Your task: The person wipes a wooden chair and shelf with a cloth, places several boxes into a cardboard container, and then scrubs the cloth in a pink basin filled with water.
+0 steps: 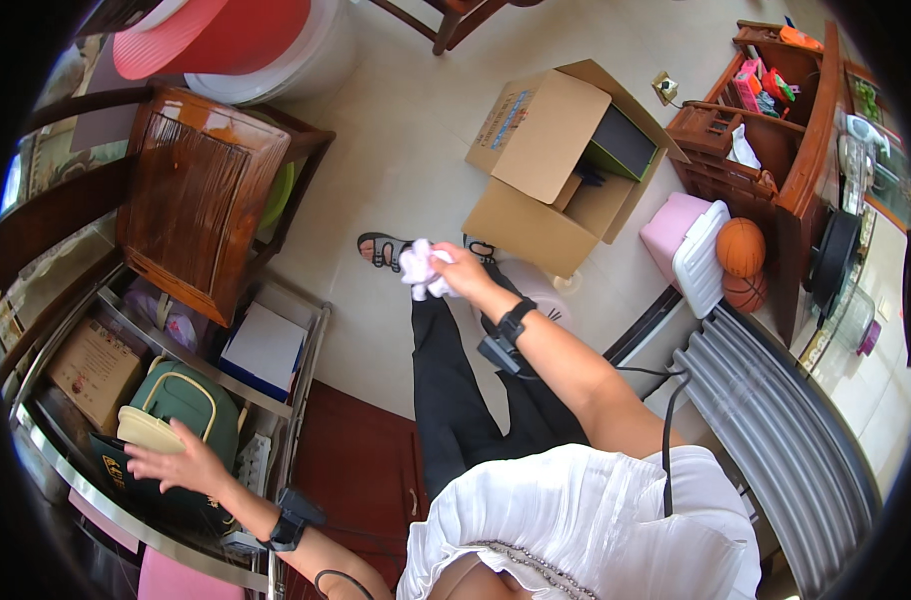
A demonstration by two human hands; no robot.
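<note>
In my right hand (pixel 459 270) is a bunched white cloth (pixel 424 268), held out above the floor over my sandalled feet. My left hand (pixel 178 461) is spread, fingers apart, with nothing in it. It hovers at a metal-framed rack (pixel 320 330) on the left. Close by the left hand is a green container (pixel 189 394) with a cream handle and a cream lid or rim (pixel 148 429). A dark green bag (pixel 110 465) bearing writing is partly hidden behind that hand. Whether the fingers touch the container cannot be told.
A brown cardboard box (pixel 553 139) stands open ahead. To the left is a wooden chair (pixel 193 202), its seat wet or glossy. On the right are a pink bin (pixel 665 225) with a white lid, basketballs (pixel 740 247), a wooden cabinet (pixel 815 142) and grey corrugated panelling (pixel 770 427).
</note>
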